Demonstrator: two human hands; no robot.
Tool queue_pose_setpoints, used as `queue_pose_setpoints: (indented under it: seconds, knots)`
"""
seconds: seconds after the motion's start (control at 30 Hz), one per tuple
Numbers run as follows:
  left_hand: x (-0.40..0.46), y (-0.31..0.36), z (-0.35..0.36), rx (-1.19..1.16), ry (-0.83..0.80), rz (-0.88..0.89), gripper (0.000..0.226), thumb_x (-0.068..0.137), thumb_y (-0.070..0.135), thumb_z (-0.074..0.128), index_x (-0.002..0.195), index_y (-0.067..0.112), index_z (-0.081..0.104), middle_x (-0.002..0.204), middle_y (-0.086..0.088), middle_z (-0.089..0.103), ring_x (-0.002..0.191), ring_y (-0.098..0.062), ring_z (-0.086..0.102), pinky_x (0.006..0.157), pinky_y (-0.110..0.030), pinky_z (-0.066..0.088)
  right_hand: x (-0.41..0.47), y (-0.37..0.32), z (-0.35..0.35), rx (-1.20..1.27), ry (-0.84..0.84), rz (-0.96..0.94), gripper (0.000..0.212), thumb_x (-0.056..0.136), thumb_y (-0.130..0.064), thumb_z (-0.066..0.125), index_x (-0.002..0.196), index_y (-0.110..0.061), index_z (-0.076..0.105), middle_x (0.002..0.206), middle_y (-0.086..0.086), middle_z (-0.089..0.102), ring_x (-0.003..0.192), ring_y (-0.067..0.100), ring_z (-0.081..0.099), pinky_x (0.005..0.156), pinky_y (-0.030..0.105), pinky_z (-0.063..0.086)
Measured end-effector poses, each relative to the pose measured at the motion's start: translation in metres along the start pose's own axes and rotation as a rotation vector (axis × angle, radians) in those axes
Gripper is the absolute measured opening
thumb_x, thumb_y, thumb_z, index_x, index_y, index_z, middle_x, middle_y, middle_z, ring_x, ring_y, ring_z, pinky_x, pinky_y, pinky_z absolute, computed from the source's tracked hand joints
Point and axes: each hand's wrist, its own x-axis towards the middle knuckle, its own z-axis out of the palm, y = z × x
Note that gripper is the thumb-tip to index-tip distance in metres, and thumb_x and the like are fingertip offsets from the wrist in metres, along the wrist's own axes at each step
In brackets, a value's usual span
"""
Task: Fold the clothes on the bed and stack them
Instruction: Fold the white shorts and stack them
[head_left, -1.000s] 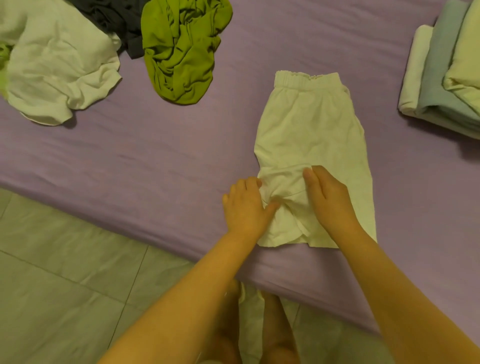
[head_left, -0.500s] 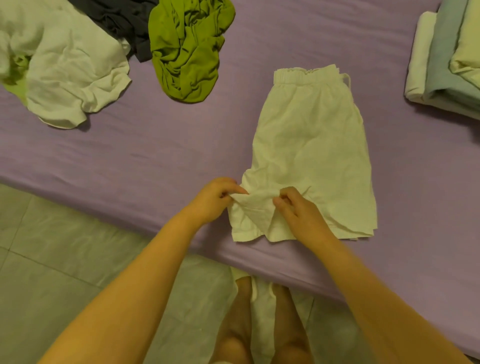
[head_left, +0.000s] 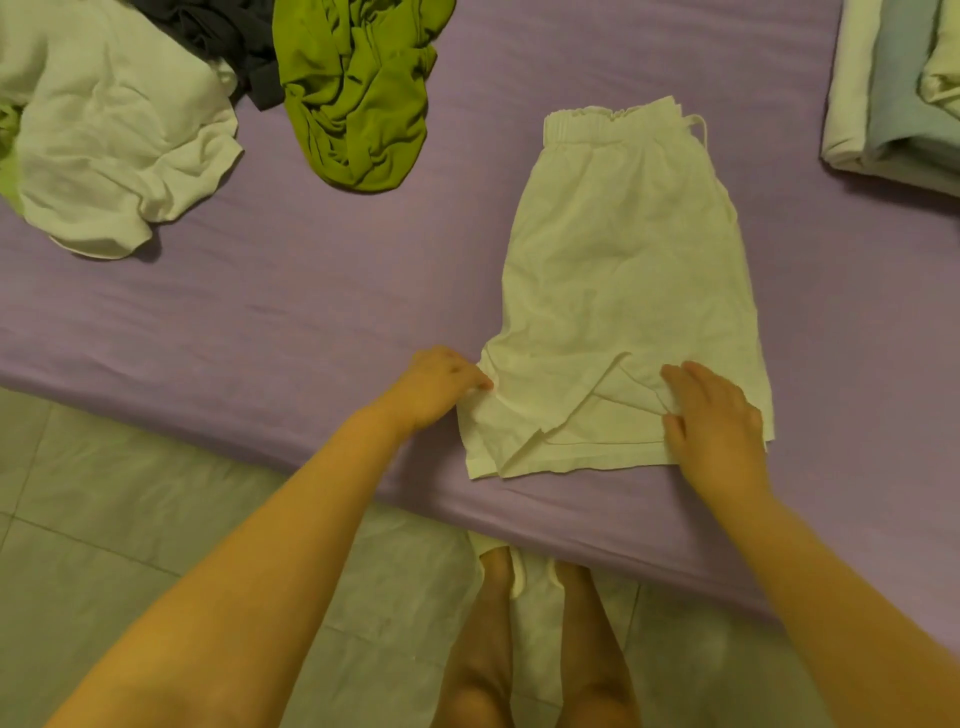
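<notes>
One pair of white shorts (head_left: 618, 291) lies flat near the bed (head_left: 322, 312) edge; three crumpled garments far left; my left hand (head_left: 434, 387) pinches the hem corner; my right hand (head_left: 714, 421) presses flat, fingers spread.

Below the mattress edge I see a tiled floor (head_left: 119, 530), pale greenish-grey, filling the frame from 9 o'clock round to 6 o'clock. Thin grout lines (head_left: 156, 564) cross it at a slant, one running from the left border toward the centre bottom. At 6 o'clock I can make out the wearer's two bare legs (head_left: 540, 649), standing on the tiles close against the side of the mattress, with a strip of pale cloth (head_left: 535, 613) hanging between them.
</notes>
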Motion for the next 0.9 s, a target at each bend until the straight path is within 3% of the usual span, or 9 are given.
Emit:
queue_pose_setpoints:
  seconds: [0.1, 0.23, 0.3, 0.4, 0.53, 0.6, 0.73, 0.8, 0.9]
  knots:
    - [0.005, -0.008, 0.026, 0.631, 0.457, 0.468, 0.028, 0.084, 0.034, 0.061, 0.106, 0.018, 0.070, 0.131, -0.013, 0.051, 0.120, -0.033, 0.041, 0.093, -0.045, 0.041, 0.001, 0.009, -0.003, 0.001, -0.005, -0.026, 0.038, 0.089, -0.007, 0.059, 0.127, -0.010, 0.058, 0.114, 0.015, 0.065, 0.102, 0.039, 0.056, 0.084, 0.046, 0.041]
    - [0.010, 0.026, 0.061, 0.818, 0.492, 0.800, 0.030, 0.071, 0.016, 0.078, 0.100, 0.016, 0.070, 0.109, -0.011, 0.063, 0.103, -0.031, 0.051, 0.083, -0.041, 0.040, 0.003, 0.011, -0.005, 0.064, -0.054, -0.010, 0.040, 0.092, -0.011, 0.056, 0.132, -0.008, 0.053, 0.095, 0.015, 0.064, 0.089, 0.036, 0.056, 0.082, 0.043, 0.041]
    - [0.009, 0.038, 0.071, 0.759, 0.370, 0.665, 0.031, 0.080, 0.030, 0.072, 0.105, 0.014, 0.065, 0.099, -0.010, 0.060, 0.093, -0.032, 0.055, 0.080, -0.043, 0.041, 0.004, 0.013, -0.006, 0.106, -0.066, 0.027, 0.041, 0.092, -0.012, 0.054, 0.133, -0.007, 0.049, 0.095, 0.015, 0.061, 0.089, 0.035, 0.055, 0.081, 0.042, 0.040]
    - [0.010, 0.036, 0.077, 0.767, 0.196, 0.312, 0.059, 0.085, 0.053, 0.056, 0.130, 0.017, 0.045, 0.116, -0.009, 0.047, 0.108, -0.030, 0.042, 0.098, -0.045, 0.035, 0.008, 0.022, -0.007, 0.122, -0.029, 0.034, 0.025, 0.091, -0.005, 0.052, 0.113, -0.001, 0.062, 0.088, 0.016, 0.062, 0.081, 0.034, 0.052, 0.068, 0.037, 0.036]
    - [0.009, 0.033, 0.065, 0.738, 0.159, 0.376, 0.048, 0.086, 0.015, 0.052, 0.133, 0.011, 0.044, 0.110, -0.012, 0.050, 0.102, -0.031, 0.047, 0.087, -0.038, 0.041, 0.011, 0.041, -0.013, 0.232, 0.023, 0.109, 0.021, 0.090, 0.003, 0.050, 0.105, 0.001, 0.064, 0.096, 0.020, 0.058, 0.088, 0.035, 0.052, 0.068, 0.033, 0.034]
    - [0.009, 0.028, 0.053, 0.662, 0.109, 0.393, 0.043, 0.087, 0.013, 0.053, 0.130, 0.011, 0.050, 0.106, -0.013, 0.054, 0.099, -0.033, 0.051, 0.082, -0.039, 0.044, 0.011, 0.049, -0.015, 0.282, -0.012, 0.103, 0.024, 0.090, 0.004, 0.050, 0.108, 0.000, 0.065, 0.103, 0.018, 0.057, 0.095, 0.033, 0.052, 0.073, 0.029, 0.033]
    - [-0.004, 0.009, 0.049, 0.843, 0.070, 0.298, 0.097, 0.070, 0.075, 0.050, 0.149, 0.029, 0.021, 0.150, -0.010, 0.023, 0.138, -0.033, 0.021, 0.113, -0.049, 0.020, 0.002, 0.064, -0.015, 0.327, -0.039, 0.021, 0.024, 0.086, 0.011, 0.054, 0.105, 0.004, 0.067, 0.105, 0.019, 0.059, 0.098, 0.035, 0.054, 0.080, 0.029, 0.036]
    - [-0.013, 0.003, 0.059, 0.932, 0.070, 0.305, 0.109, 0.064, 0.084, 0.041, 0.152, 0.031, 0.003, 0.159, -0.011, -0.002, 0.146, -0.035, -0.002, 0.115, -0.058, 0.005, -0.003, 0.069, -0.015, 0.342, -0.010, 0.043, 0.023, 0.084, 0.014, 0.054, 0.101, 0.006, 0.068, 0.103, 0.018, 0.058, 0.096, 0.036, 0.054, 0.080, 0.029, 0.036]
    - [-0.017, 0.005, 0.069, 0.990, 0.158, 0.459, 0.074, 0.070, 0.044, 0.070, 0.136, 0.016, 0.047, 0.151, -0.021, 0.030, 0.139, -0.045, 0.027, 0.105, -0.067, 0.025, -0.004, 0.072, -0.023, 0.515, -0.015, 0.146, 0.015, 0.086, 0.008, 0.056, 0.097, 0.008, 0.067, 0.097, 0.013, 0.054, 0.093, 0.036, 0.052, 0.072, 0.015, 0.037]
